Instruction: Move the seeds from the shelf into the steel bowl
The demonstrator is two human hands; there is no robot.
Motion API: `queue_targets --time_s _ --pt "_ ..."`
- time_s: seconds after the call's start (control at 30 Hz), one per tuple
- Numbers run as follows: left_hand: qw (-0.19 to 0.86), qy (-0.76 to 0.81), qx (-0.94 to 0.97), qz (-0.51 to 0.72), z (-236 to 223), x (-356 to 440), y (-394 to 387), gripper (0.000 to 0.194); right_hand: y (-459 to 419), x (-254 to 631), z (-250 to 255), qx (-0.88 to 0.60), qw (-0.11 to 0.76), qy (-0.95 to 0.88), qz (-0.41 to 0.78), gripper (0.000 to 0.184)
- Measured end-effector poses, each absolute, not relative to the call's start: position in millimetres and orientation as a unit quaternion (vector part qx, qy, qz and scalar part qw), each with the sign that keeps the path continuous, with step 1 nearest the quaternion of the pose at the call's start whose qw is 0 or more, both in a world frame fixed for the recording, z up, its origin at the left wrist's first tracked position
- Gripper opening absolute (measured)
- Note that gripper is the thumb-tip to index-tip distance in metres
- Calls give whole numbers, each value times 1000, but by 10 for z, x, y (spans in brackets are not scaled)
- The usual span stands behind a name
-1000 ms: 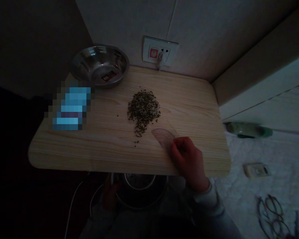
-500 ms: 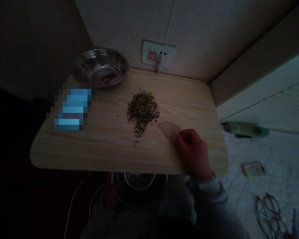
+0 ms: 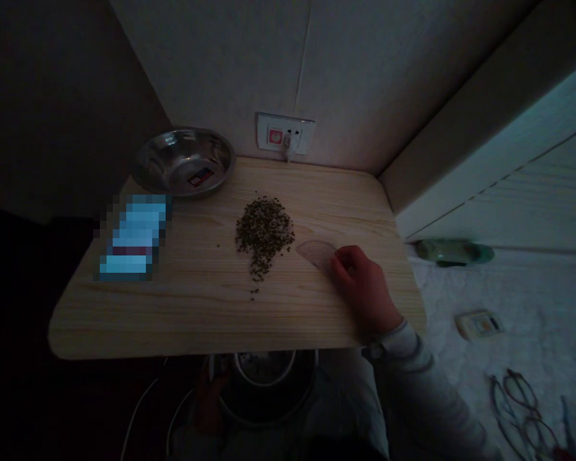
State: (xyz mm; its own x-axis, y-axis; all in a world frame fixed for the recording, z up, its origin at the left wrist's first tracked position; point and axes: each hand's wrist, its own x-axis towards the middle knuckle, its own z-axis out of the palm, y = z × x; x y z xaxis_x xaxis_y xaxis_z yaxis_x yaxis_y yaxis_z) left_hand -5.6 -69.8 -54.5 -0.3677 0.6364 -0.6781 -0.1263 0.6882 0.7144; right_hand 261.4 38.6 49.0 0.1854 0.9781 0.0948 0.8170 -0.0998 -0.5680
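Observation:
My right hand (image 3: 363,288) pinches a clear half-round plastic protractor (image 3: 317,252) that lies on the wooden tabletop (image 3: 182,301), just right of a pile of small dark seeds (image 3: 264,229). A thin trail of seeds runs from the pile toward the front edge. My left hand (image 3: 207,400) is dim below the table's front edge, closed on the rim of a bowl (image 3: 264,378) held under the edge.
A steel bowl (image 3: 185,160) stands at the back left, a blurred blue packet (image 3: 133,237) in front of it. A wall socket (image 3: 284,133) has a plug in it. On the white bedding at right lie a green object (image 3: 454,251), a small box (image 3: 479,324) and glasses (image 3: 523,403).
My right hand has slid the protractor up along the table to the right side of the seed pile. The camera tilted, so the table sits lower in view.

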Motion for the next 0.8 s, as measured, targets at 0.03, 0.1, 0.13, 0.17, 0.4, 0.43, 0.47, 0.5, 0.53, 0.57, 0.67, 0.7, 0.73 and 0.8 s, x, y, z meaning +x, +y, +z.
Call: queue_targets --time_s 0.03,0.1,0.13,0.17,0.4,0.43,0.47,0.5,0.53,0.57,0.67,0.7,0.73,0.8 --pt "525 755 179 350 -558 -63 -708 16 413 2628 502 -721 246 -629 155 18" --pt "510 758 196 356 -584 -74 -727 16 474 2662 529 -712 219 -648 157 17" --pt "508 758 197 359 -594 -77 -734 16 507 2682 543 -707 206 -658 159 17" --pt "509 758 199 357 -602 -79 -737 16 541 2702 555 -701 195 -667 160 17" --pt "531 767 152 327 -688 -76 -702 21 792 2855 592 -655 144 -730 133 18" --pt "529 770 145 326 -709 -86 -699 21 827 2872 593 -653 139 -733 130 18" --pt "527 773 139 325 -728 -99 -697 21 862 2886 593 -650 136 -736 129 18" --pt "526 776 134 322 -741 -115 -695 21 895 2896 593 -648 135 -739 127 18" --pt "526 779 127 316 -745 -129 -692 20 926 2905 593 -645 135 -742 126 17" --pt "528 783 118 307 -738 -139 -689 19 954 2911 592 -642 137 -744 126 17" --pt "549 768 91 318 -645 -124 -669 17 1006 2934 590 -631 154 -747 138 15" --pt "562 744 93 350 -599 -106 -659 18 1010 2947 591 -626 165 -747 148 15" --pt "566 730 102 370 -554 -87 -648 18 1006 2966 591 -620 180 -746 164 15" --pt "578 725 126 351 -489 -59 -626 21 974 3019 592 -604 221 -739 202 15"
